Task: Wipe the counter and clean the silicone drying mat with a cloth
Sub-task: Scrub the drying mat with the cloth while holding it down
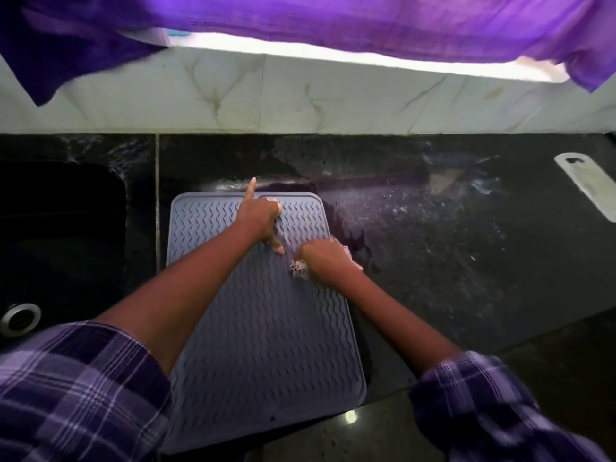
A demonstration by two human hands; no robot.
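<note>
Plaid sleeves [76, 391] frame mat [266, 328]; right hand [325, 258] grips cloth [299, 268], left hand [258, 216] spread

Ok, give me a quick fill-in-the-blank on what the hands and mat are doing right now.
1. The right hand grips a small ____ against the grey mat.
2. The left hand rests on the mat with its ____ finger pointing toward the wall.
3. The mat lies on the dark counter, with the ____ to its left.

Missing words: cloth; index; sink
</note>
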